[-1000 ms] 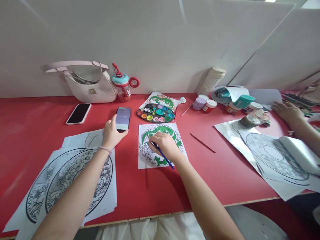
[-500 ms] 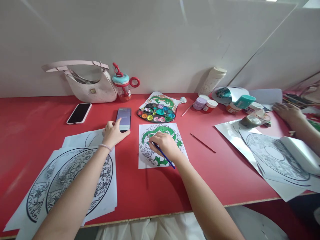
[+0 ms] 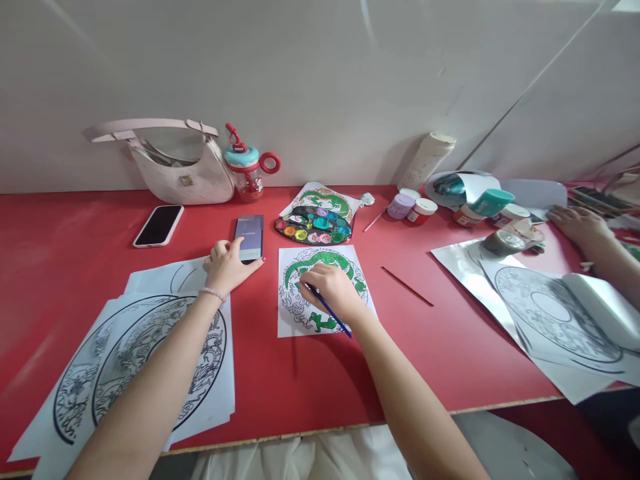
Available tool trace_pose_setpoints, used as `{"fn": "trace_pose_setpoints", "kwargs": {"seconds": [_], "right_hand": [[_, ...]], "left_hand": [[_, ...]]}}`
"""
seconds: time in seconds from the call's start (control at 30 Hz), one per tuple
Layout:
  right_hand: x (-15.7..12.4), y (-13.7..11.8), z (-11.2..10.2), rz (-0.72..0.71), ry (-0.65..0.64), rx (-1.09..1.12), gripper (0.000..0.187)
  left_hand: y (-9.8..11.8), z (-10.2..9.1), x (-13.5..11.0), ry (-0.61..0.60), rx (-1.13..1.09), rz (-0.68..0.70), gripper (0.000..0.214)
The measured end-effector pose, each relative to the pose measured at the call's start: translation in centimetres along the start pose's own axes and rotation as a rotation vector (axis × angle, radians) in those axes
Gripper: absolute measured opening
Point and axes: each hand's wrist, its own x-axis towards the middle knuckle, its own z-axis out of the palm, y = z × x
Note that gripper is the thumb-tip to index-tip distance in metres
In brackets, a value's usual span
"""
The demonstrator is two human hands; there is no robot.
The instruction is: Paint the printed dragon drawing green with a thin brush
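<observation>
In my right hand (image 3: 327, 285) I hold a blue paintbrush (image 3: 331, 312), its handle slanting down to the right and its tip hidden by the hand. Beneath that hand lies a white sheet with a dragon drawing (image 3: 289, 323), partly painted green. My left hand (image 3: 226, 265) rests at a lit smartphone (image 3: 249, 239), fingers apart, with a finger at its screen and the thumb near its lower right corner. Behind the sheet sits a paint palette (image 3: 313, 227) with several colours, overlapping another green dragon picture (image 3: 320, 196).
Printed line-art sheets (image 3: 200, 360) cover the front left. A second phone (image 3: 159, 226), a handbag (image 3: 183, 177) and a straw cup (image 3: 246, 177) stand behind. To the right are a thin brush (image 3: 407, 287), paint jars (image 3: 421, 211) and another person's hand (image 3: 580, 223).
Almost nothing differs. The view has shifted very slightly; my left thumb now shows its red nail at the phone's corner. My right hand keeps the paintbrush in nearly the same place.
</observation>
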Motion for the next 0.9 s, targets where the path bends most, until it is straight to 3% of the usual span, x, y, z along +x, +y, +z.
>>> {"fn": "trace_pose_setpoints", "kwargs": {"seconds": [0.3, 0.47, 0.63, 0.77, 0.9], "right_hand": [[-0.1, 0.1, 0.1, 0.006, 0.007, -0.008, 0.022], [0.0, 0.0, 0.0, -0.021, 0.006, -0.015, 0.024], [0.0, 0.2, -0.3, -0.007, 0.022, -0.019, 0.025], [-0.1, 0.3, -0.5, 0.010, 0.056, -0.030, 0.023], [-0.1, 0.4, -0.4, -0.002, 0.043, -0.034, 0.022]], "left_hand": [[-0.8, 0.2, 0.5, 0.032, -0.112, -0.022, 0.060], [-2.3, 0.5, 5.3, 0.081, -0.188, 0.082, 0.049], [-2.8, 1.0, 9.7, -0.016, -0.136, 0.250, 0.049], [-3.0, 1.1, 9.9, -0.036, -0.103, 0.305, 0.049], [-3.6, 0.5, 8.9, 0.019, -0.090, 0.376, 0.048]]}}
